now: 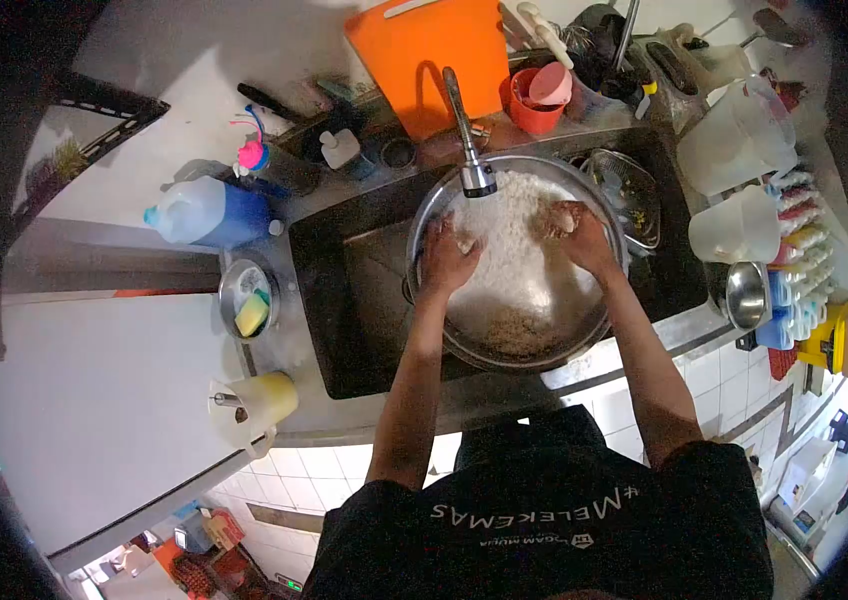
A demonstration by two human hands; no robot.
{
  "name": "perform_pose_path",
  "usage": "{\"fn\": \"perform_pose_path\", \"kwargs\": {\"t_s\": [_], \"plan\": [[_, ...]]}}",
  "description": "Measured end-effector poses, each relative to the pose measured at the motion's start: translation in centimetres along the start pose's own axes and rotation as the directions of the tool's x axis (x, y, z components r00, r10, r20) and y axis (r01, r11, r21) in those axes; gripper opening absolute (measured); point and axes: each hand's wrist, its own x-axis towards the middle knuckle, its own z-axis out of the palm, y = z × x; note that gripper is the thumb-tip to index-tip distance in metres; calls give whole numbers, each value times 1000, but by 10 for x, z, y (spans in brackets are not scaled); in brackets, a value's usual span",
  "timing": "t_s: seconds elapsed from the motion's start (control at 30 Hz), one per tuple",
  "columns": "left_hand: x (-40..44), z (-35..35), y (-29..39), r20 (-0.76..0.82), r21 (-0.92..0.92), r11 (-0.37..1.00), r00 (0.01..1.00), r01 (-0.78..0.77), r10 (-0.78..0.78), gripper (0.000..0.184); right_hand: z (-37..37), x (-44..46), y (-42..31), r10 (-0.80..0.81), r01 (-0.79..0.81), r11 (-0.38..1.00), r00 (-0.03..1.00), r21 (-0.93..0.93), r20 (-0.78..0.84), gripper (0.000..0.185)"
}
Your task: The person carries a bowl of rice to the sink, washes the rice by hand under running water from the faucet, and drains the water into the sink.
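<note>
A wide round metal basin [519,352] rests over the dark sink, under the faucet [477,175]. Inside it lies a heap of wet white grains that looks like rice [512,235], with cloudy water towards the near side. My left hand [451,258] is in the basin at the left of the heap, fingers curled in, with white grains on them. At the right side, my right hand [581,232] is curled in the same way, a white clump showing among its fingers. Some of the fingertips are hard to make out.
Behind the sink [329,300] lean an orange cutting board [434,60] and red cups [536,115]. A strainer [629,195] sits at the right. White tubs [739,225] and a metal bowl [747,295] line the right counter. A blue-liquid jug [209,213], sponge bowl [249,300] and pitcher [259,405] stand left.
</note>
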Motion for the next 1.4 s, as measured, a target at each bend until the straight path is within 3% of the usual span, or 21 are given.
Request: {"fn": "perform_pose_path", "kwargs": {"t_s": [0.1, 0.17, 0.27, 0.33, 0.37, 0.43, 0.5, 0.57, 0.63, 0.67, 0.8, 0.87, 0.9, 0.97, 1.0, 1.07, 1.1, 1.17, 1.2, 1.3, 1.4], "plan": [[16, 9, 27, 8, -75, 997, 1000, 13, -12, 83, 60, 26, 67, -34, 56, 988, 989, 146, -144, 58], [30, 3, 43, 112, -296, 954, 994, 34, -1, 83, 75, 44, 52, 284, -305, 872, 952, 383, 112, 71], [30, 3, 42, 210, -410, 897, 974, 164, -82, 72, 75, 34, 43, 345, -378, 609, 918, 698, 196, 67], [21, -10, 40, 464, -477, 845, 886, 240, 10, 76, 46, 10, 21, 57, -259, 681, 951, 685, 303, 62], [12, -24, 46, 666, -522, 784, 735, 336, 128, 80, 39, -10, 14, -117, -68, 840, 946, 538, 302, 59], [0, -52, 62, 700, -328, 934, 700, 139, 142, 75, 15, -32, 11, -509, 421, 853, 800, 307, 317, 56], [-12, -29, 32, 438, 13, 935, 842, -355, 314, 82, -12, -44, -2, -342, 357, 932, 818, 57, 462, 56], [-3, -10, 31, 335, 36, 961, 910, -273, 246, 87, -20, -25, -2, -245, 98, 875, 934, 473, 261, 58], [13, 13, 28, 27, -143, 989, 999, -27, 31, 84, 24, -1, 53, -211, 211, 977, 977, 6, -32, 61], [21, 20, 35, 80, -200, 977, 995, 66, -51, 76, 19, 13, 30, -49, 43, 953, 999, 301, 13, 68], [56, 98, -39, 113, 18, 996, 990, -93, 90, 58, 111, 64, 96, 102, -181, 861, 977, 475, 187, 67], [60, 82, -55, 120, -559, 829, 988, -14, 98, 49, 54, 55, 22, 317, -472, 798, 858, 375, 405, 57], [52, 53, -37, 128, -554, 832, 988, -3, 89, 49, 47, 40, 14, 318, -479, 793, 852, 377, 415, 57], [21, -21, 23, 661, -290, 932, 750, 216, 31, 45, 36, 9, 10, -270, 113, 926, 865, 362, 422, 59], [4, -22, 19, 660, -287, 933, 751, 216, 29, 45, 24, -10, 0, -273, 115, 924, 865, 364, 421, 59], [-31, -18, 12, 470, -109, 868, 745, -484, 474, 48, 9, -48, -18, -303, 351, 936, 830, -15, 468, 62], [-41, -15, 14, 472, -109, 872, 747, -477, 467, 48, 11, -50, -15, -304, 350, 937, 826, -9, 474, 62], [-51, -11, 29, 318, 279, 911, 925, -303, 210, 52, 22, -52, -7, -218, 447, 718, 873, -534, 437, 63], [-49, 17, 6, 253, 452, 849, 952, -275, 174, 55, 29, -42, -2, -87, 324, 776, 904, -541, 418, 66], [-11, 118, -64, -24, 261, 965, 1000, -10, 17, 53, 81, -16, 47, -34, 56, 696, 998, -716, 46, 71], [10, 55, 6, 294, 177, 953, 911, 246, -290, 51, 78, 23, 61, 261, -88, 892, 901, -443, 346, 62]]}}
